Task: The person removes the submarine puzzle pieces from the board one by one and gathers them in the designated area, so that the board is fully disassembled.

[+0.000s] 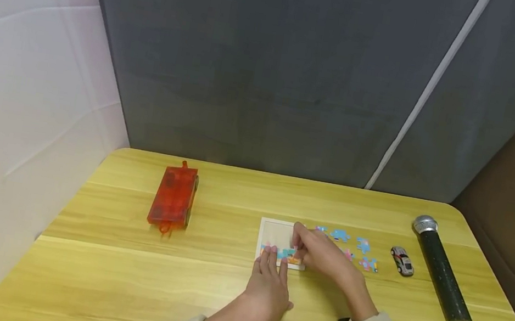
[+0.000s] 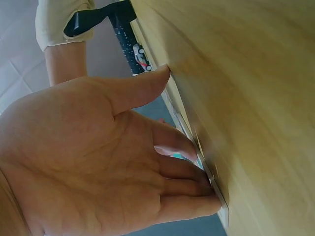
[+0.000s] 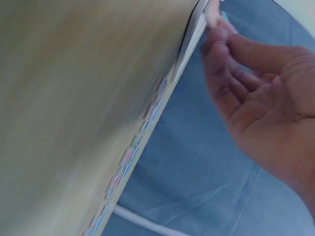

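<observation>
Spanning the scene: a yellow wooden table (image 1: pixel 129 280) stood before a grey curtain (image 1: pixel 272 63), a white wall at the left.
Red toy: an orange-red translucent wheeled block (image 1: pixel 173 197) lay well apart from the hands, toward the left of the table.
Microphone: a black microphone (image 1: pixel 441 268) with a silver head lay at the right edge of the table.
Puzzle tray: a pale square puzzle board (image 1: pixel 276 235) sat near the middle of the table, coloured pieces filling its near row.
Left hand: the left hand (image 1: pixel 268 287) lay flat, fingers straight and together, their tips pressing on the board's near edge.
Right hand: the right hand (image 1: pixel 318 253) reached over the board's right side, fingertips close together on it; whether they pinched a piece could not be told.
Loose pieces: blue and pink puzzle pieces (image 1: pixel 349 246) lay scattered just right of the board.
Toy car: a small silver car (image 1: pixel 402 260) sat between the pieces and the microphone.
Head view only: the whole layout showed here.
Left wrist view: the palm and straight fingers (image 2: pixel 187 196) pressed against the board's edge.
Right wrist view: blurred, showing loosely bent fingers (image 3: pixel 221 54).
Writing: none legible.
</observation>
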Available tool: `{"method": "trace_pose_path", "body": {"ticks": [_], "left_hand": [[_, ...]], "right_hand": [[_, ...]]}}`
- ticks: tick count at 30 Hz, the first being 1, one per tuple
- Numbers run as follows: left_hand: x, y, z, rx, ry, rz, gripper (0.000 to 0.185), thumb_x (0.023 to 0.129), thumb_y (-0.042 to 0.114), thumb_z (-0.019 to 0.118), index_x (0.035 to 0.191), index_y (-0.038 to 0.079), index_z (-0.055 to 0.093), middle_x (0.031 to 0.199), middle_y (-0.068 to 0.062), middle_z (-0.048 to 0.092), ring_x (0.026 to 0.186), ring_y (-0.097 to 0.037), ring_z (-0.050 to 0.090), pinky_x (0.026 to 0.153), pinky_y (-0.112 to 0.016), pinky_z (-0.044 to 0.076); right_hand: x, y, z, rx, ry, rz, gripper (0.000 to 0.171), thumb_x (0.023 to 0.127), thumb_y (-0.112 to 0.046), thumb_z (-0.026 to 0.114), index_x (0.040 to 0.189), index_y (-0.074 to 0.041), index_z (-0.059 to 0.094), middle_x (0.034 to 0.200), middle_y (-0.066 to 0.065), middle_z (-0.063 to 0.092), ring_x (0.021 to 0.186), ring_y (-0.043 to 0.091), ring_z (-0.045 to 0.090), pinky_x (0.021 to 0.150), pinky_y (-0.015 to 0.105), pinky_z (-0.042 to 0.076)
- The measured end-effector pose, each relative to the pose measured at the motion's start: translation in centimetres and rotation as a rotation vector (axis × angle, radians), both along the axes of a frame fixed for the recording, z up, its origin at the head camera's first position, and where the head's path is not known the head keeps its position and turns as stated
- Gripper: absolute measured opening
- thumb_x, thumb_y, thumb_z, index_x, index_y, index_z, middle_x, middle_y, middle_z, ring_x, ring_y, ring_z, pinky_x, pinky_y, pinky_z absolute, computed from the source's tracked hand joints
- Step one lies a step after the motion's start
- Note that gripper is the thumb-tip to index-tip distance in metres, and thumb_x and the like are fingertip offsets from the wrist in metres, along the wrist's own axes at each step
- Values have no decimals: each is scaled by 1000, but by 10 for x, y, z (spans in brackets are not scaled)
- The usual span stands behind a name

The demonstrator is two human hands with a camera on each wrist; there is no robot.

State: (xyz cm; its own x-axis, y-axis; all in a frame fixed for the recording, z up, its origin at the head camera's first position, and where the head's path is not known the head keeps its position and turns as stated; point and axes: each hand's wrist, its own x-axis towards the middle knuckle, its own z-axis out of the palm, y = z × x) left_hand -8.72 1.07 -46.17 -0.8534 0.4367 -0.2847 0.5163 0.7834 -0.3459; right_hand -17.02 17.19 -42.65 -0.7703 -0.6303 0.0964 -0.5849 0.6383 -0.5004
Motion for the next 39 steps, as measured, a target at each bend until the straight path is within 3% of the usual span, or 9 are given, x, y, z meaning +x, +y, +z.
{"method": "trace_pose_path", "body": {"ticks": [3,6,9,14,20,27,33,39], "left_hand": [[2,1,6,-10,-11,12,87,109,73,41,170,11,42,173,-25,35,164,-41,32,128,-46,41],[0,2,-3,-20,-4,24,88,108,74,39,170,12,42,174,-24,36,164,-40,33,128,-45,40],[1,3,-2,-21,-5,30,87,109,74,38,171,13,41,174,-24,35,165,-40,32,129,-45,40],[5,3,23,-22,-40,46,82,110,69,44,170,12,42,174,-22,37,164,-38,34,129,-43,41],[11,2,38,-22,-14,65,83,108,71,45,170,16,44,174,-20,39,164,-34,37,129,-40,41],[12,3,36,-27,-11,71,82,108,72,44,170,17,44,174,-19,40,163,-33,38,128,-39,43],[11,4,33,-33,2,78,83,108,72,44,170,17,43,174,-19,39,164,-34,37,128,-40,42],[8,4,25,-27,-2,72,82,109,71,43,170,15,43,174,-20,39,163,-35,37,128,-40,42]], "right_hand": [[-1,7,5,-23,-36,-6,30,93,20,66,95,-9,57,83,-1,67,72,3,53,68,22,49],[-1,17,11,-41,-88,-4,29,96,18,66,95,-9,56,84,0,67,71,2,53,67,23,50],[-1,25,17,-47,-126,7,26,97,17,65,97,-8,57,83,0,67,68,1,54,66,22,51],[0,29,22,-61,-211,13,20,100,14,65,99,-4,57,81,2,66,64,7,60,61,23,51],[-3,51,27,-68,-359,-13,17,101,10,69,100,-3,58,81,3,63,64,12,61,59,26,52],[1,98,35,-52,-556,-126,20,95,14,69,97,1,55,83,5,60,63,14,51,58,29,48],[3,115,36,-40,-631,-171,20,92,16,68,96,1,56,83,5,59,64,16,52,59,29,49],[10,129,38,83,-645,-335,23,86,19,67,93,1,56,84,8,59,64,18,58,62,31,53]]}}
